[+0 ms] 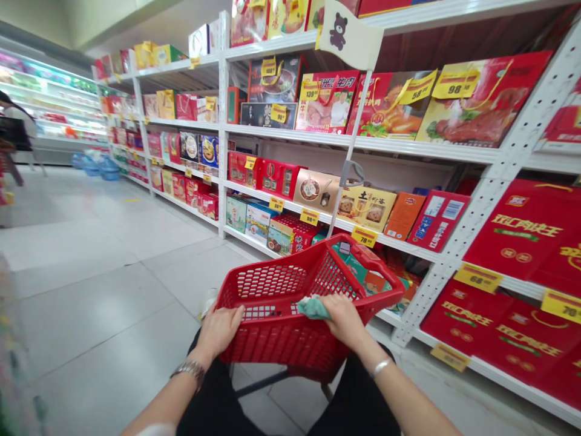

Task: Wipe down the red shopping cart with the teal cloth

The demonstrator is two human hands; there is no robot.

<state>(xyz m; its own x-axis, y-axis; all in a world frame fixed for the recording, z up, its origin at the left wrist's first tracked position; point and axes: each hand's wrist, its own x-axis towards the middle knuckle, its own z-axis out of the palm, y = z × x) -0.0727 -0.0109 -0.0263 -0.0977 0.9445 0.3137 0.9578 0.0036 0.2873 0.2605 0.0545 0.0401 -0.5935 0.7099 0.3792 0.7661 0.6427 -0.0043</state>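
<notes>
**Left hand (219, 331) and right hand (345, 321) clasp a red plastic shopping basket (272, 345) beside white metal shelves (354, 142)**

The perforated basket sits low and near, directly in front of the person's black trousers (358, 399). Its red carrying handle (376, 272) stands up at the far right corner. The left hand lies on the near left rim, its fingers (233, 315) bent over the edge and clenched around it. The right hand is on the near right rim, with its fingers curved down over a crumpled pale teal cloth (313, 309), pressing it to the basket. A silver link wristwatch (193, 370) circles the left wrist, and a thin silver bracelet (380, 367) circles the right.

To the right, the shelves run into the distance, packed with red and yellow gift boxes (508, 321) marked by yellow price tags (479, 277). A white flag-shaped sign with a dark bear (349, 36) stands out from the shelving above the basket. Pale tiled flooring (104, 242) fills the left, and blue stacked baskets (95, 163) sit far off beside a lit refrigerated display case (54, 100). Another person (16, 121) stands at the far left.
</notes>
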